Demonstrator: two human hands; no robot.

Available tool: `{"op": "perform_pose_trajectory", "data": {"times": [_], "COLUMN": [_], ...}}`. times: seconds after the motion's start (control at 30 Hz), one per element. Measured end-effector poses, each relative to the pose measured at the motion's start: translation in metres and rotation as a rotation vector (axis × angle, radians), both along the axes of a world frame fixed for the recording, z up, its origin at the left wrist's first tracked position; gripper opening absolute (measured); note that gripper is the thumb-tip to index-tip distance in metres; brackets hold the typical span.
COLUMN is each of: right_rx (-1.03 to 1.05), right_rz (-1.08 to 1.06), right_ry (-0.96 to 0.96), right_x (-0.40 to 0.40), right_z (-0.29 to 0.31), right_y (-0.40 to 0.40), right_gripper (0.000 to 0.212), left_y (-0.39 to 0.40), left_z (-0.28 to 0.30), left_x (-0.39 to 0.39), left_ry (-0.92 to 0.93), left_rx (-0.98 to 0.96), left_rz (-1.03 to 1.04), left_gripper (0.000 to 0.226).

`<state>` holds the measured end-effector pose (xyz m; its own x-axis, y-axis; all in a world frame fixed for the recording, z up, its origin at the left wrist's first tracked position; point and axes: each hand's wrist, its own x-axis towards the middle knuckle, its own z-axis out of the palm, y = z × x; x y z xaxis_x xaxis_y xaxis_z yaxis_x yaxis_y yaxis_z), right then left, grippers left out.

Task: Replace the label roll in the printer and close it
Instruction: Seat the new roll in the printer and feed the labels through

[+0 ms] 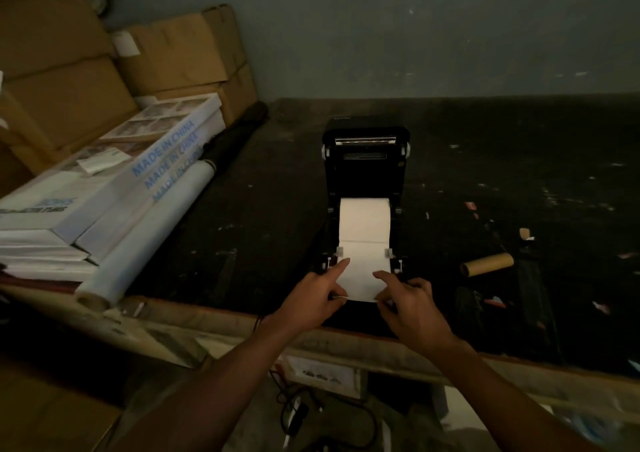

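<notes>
A black label printer (366,171) stands open on the dark table, its lid tilted up and back. A white label roll (365,216) sits in its bay, and a strip of labels (360,271) runs forward between two small guides over the front edge. My left hand (313,299) pinches the strip's near left corner, with the index finger stretched out along its left side. My right hand (410,304) pinches the near right corner, its index finger lying on the paper.
An empty brown cardboard core (486,264) lies on the table (277,209) right of the printer, among paper scraps. Flat white boxes (104,188), a long white roll (149,233) and stacked cartons (69,70) crowd the left. Cables (301,413) hang below the table's front edge.
</notes>
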<state>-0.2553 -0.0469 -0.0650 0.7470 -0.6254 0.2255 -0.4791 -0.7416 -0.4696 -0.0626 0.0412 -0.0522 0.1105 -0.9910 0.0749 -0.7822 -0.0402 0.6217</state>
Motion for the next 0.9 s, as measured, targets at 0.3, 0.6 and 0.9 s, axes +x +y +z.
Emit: {"op": "perform_pose_trajectory", "data": {"times": [0.3,0.6,0.9], "right_rx": [0.058,0.208,0.323], "right_rz": [0.057,-0.086,-0.342], "right_ry": [0.059,-0.228,-0.337], "right_x": [-0.003,0.004,0.07], "right_z": [0.01,0.09,0.178], "right_y": [0.0,-0.065,-0.189], "right_gripper": [0.051,0.054,0.068], "left_y": [-0.003,-0.064,-0.202], "left_z": [0.006,0.089,0.176], "left_x": [0.006,0.07,0.148], "left_ry": [0.005,0.187,0.313], "left_rx": [0.145,0.192,-0.134], "left_rz": [-0.085,-0.038,0.344], "left_gripper": [0.074,0.074,0.097]}}
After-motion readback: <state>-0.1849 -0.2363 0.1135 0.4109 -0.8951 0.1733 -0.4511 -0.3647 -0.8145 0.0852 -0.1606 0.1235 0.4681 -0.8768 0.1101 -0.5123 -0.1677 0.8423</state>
